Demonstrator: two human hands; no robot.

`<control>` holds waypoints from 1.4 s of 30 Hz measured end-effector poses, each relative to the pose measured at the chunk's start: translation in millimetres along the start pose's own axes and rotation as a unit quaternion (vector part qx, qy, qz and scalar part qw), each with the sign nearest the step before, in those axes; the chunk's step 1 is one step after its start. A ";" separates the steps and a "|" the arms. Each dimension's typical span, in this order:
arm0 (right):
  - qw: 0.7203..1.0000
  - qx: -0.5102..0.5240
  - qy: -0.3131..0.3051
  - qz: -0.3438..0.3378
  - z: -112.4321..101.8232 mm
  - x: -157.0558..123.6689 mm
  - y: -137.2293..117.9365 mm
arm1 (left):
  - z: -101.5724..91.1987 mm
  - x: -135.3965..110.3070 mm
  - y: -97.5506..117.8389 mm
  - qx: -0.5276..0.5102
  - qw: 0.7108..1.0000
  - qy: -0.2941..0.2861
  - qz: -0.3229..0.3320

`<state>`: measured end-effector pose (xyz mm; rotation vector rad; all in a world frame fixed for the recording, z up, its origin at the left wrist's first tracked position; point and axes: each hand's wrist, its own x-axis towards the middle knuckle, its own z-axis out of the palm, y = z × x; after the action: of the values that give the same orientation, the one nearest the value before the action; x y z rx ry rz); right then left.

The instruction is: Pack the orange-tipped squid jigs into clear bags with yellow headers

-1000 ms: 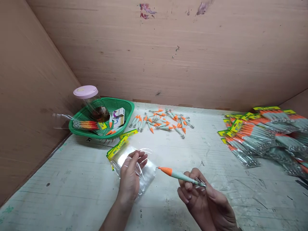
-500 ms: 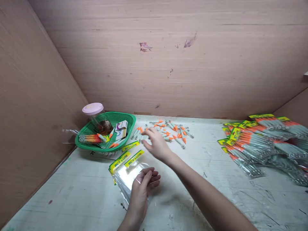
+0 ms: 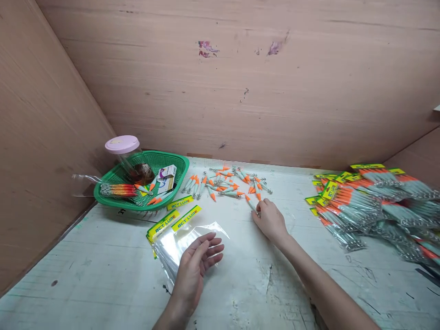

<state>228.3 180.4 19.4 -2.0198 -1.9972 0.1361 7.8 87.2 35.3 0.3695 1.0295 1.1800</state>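
My right hand (image 3: 271, 221) has its fingers closed on the hook end of an orange-tipped, pale green fishing lure (image 3: 250, 201) at the near right side of the loose pile. Over the clear plastic bags (image 3: 165, 252) with yellow header cards, my left hand (image 3: 196, 262) is half curled, its fingers apart and nothing visible in them. The front bag's yellow card (image 3: 186, 217) reads BCT LURE. Behind both hands lie several loose lures (image 3: 223, 183) with metal hooks, pointing various ways.
At the left stands a green basket (image 3: 142, 205) with a pink-lidded jar (image 3: 123, 145), a bundle of red-orange lures (image 3: 118, 189) and a small white box (image 3: 166, 178). Packed lure bags (image 3: 360, 206) are heaped at the right. Wooden panels (image 3: 240, 114) enclose the table.
My right hand has moved right and nearer, from above the left of the pile to a lure at its right, and has closed on it. My left hand stays by the bags.
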 end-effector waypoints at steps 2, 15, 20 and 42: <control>0.999 0.024 -0.014 -0.024 -1.4 -19.2 3.5 | -0.9 0.5 1.8 -0.007 1.000 0.004 0.000; 0.952 0.186 -0.075 -0.232 -21.7 -73.6 17.3 | -2.1 3.2 2.3 -0.022 1.000 0.018 0.004; 0.926 0.271 -0.060 -0.257 -48.4 -98.3 6.7 | -1.6 6.1 4.2 -0.057 0.997 0.050 0.006; 0.885 0.261 -0.103 -0.371 -70.4 -121.4 -47.8 | 0.1 -2.1 5.1 -0.056 0.996 -0.015 -0.069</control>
<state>197.8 49.8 82.5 -0.8690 -2.3775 0.6506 4.9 87.4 39.9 0.2237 0.9424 1.1003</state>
